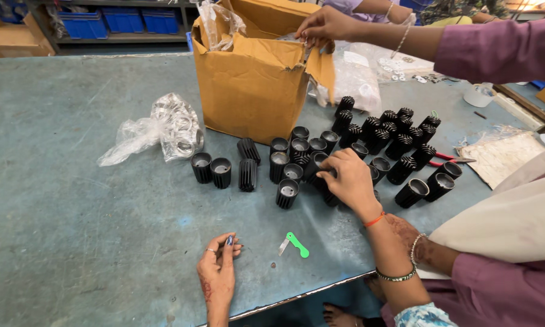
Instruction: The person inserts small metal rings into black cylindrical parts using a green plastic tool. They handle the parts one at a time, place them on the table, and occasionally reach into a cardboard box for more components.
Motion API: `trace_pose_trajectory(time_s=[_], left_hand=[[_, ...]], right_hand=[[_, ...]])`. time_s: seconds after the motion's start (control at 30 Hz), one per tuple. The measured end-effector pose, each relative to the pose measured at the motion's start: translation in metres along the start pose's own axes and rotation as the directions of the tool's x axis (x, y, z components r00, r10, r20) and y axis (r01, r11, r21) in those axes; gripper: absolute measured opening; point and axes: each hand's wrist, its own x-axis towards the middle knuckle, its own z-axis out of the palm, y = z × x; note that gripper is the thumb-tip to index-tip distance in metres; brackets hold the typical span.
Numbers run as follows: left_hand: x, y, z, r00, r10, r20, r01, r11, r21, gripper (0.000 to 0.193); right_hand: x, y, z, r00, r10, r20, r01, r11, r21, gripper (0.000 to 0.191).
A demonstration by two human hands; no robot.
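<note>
Many black finned metal cylinders (287, 192) stand and lie in a cluster on the grey-green table (72, 200). My right hand (350, 179) reaches into the middle of the cluster, fingers curled around one black cylinder (316, 165). My left hand (218, 272) rests flat near the table's front edge, holding nothing, with its fingers loosely apart. A small green-handled blade (296, 244) lies on the table between my two hands.
A torn brown cardboard box (248, 85) stands behind the cluster, and a co-worker's hand (322, 27) in a purple sleeve grips its flap. A crumpled plastic bag of metal rings (169, 127) lies to the left. Red-handled pliers (445, 158) lie to the right.
</note>
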Motion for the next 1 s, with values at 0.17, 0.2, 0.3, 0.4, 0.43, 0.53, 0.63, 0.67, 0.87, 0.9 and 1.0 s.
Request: trace_pose_trajectory(time_s=[0.17,0.2,0.3,0.4,0.43,0.53,0.63,0.67,0.87,0.9,1.0], left_hand=[[0.001,0.012,0.009,1.0,0.015,0.022,-0.016,0.997,0.069,0.033],[0.0,0.016,0.013,0.999,0.041,0.023,-0.043,0.997,0.058,0.038],[-0.004,0.032,0.022,0.964,0.264,0.021,-0.264,0.958,0.115,0.082],[-0.006,0.038,0.033,0.856,0.514,-0.058,-0.486,0.837,0.251,0.096],[-0.006,0.038,0.036,0.881,0.464,-0.089,-0.421,0.856,0.299,0.09],[0.008,0.032,0.043,0.933,0.305,-0.189,-0.205,0.885,0.417,0.073],[0.024,0.024,0.051,0.946,0.223,-0.235,-0.089,0.876,0.474,0.057],[0.028,0.022,0.053,0.939,0.263,-0.22,-0.127,0.863,0.488,0.055],[0.043,0.015,0.063,0.946,0.229,-0.229,-0.098,0.875,0.474,0.054],[0.043,0.015,0.062,0.944,0.224,-0.24,-0.095,0.887,0.452,0.054],[0.042,0.016,0.059,0.947,0.214,-0.24,-0.1,0.906,0.411,0.057]], right_hand=[[0.013,-0.021,-0.025,0.969,-0.216,-0.122,0.23,0.966,0.119,0.022],[0.013,-0.028,-0.025,0.961,-0.254,-0.109,0.271,0.944,0.191,0.022],[0.008,-0.058,-0.007,0.922,-0.384,-0.043,0.37,0.845,0.387,0.024],[0.0,-0.088,0.027,0.837,-0.535,0.114,0.379,0.717,0.585,0.026],[-0.002,-0.095,0.04,0.792,-0.59,0.161,0.359,0.662,0.657,0.027],[0.001,-0.102,0.075,0.751,-0.624,0.217,0.297,0.612,0.733,0.03],[0.013,-0.085,0.101,0.751,-0.638,0.169,0.271,0.531,0.803,0.03],[0.016,-0.078,0.108,0.761,-0.631,0.15,0.248,0.497,0.832,0.03],[0.013,-0.058,0.133,0.828,-0.548,0.116,0.166,0.438,0.883,0.032],[0.012,-0.059,0.133,0.824,-0.547,0.151,0.122,0.431,0.894,0.031],[0.013,-0.063,0.124,0.823,-0.529,0.205,0.027,0.397,0.917,0.05]])
